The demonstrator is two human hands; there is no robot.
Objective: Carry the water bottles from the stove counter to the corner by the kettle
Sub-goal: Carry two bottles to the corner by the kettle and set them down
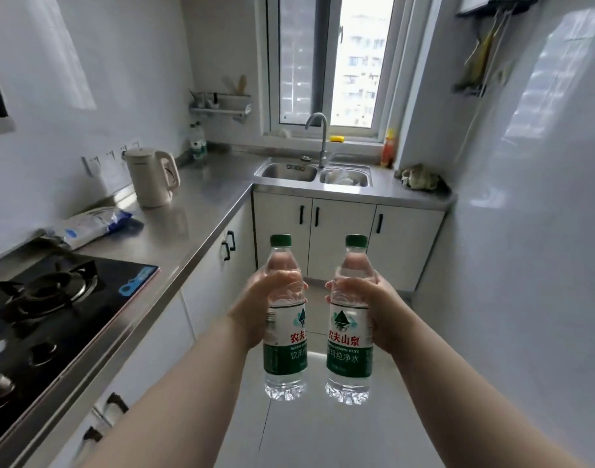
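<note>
Carry, mid-transit | left hand point(255, 310) gripped left bottle point(284, 354), right hand point(377, 310) gripped right bottle point(350, 354) — both upright over floor point(323, 437), off the stove point(53, 298) | I judged mid-body grips kept them steady — kettle point(152, 177) corner ahead.

Colours, left bottle point(284, 356): clear body, dark green cap point(280, 240). Label white above with red characters and a green triangle mark, green band below with pale lettering. Same scheme on right bottle point(350, 358).
Grey brushed-steel counter point(194, 211).
Glossy black stove point(69, 309); blue sticker point(139, 282) at its corner.
Cream kettle point(151, 177).
White package point(93, 224) with blue print.
White cabinet doors point(340, 244), black handles.
Yellow sponge point(336, 139) on the sill.
Orange-red dish bottle point(389, 148), yellow top.
Clear corner bottles point(198, 143), green labels.
Glossy white wall tiles point(526, 231).
</note>
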